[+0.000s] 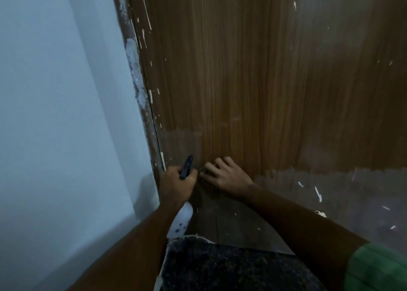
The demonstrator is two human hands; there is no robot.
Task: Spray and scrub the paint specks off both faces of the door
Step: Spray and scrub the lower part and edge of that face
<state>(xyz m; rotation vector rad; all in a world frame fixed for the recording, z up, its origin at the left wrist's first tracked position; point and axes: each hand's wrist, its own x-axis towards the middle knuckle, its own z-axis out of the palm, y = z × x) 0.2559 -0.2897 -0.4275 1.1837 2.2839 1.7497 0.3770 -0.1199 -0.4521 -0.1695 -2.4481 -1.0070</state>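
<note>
near the bottom left corner of the wooden door (253, 81), the left hand (177, 183) is curled around a spray bottle (181, 221), nozzle aimed there. the right hand (224, 174) presses a scrub pad (203, 170) with spread fingers, probably to rub specks.

Brown wood-grain door (253, 70), white paint specks (317, 194); black-nozzled white spray bottle (181, 220).

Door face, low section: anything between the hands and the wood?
Nothing visible. The right hand already presses a small dark scrubber on the door near its bottom. The left hand grips the spray bottle just left, nozzle toward the door.
</note>
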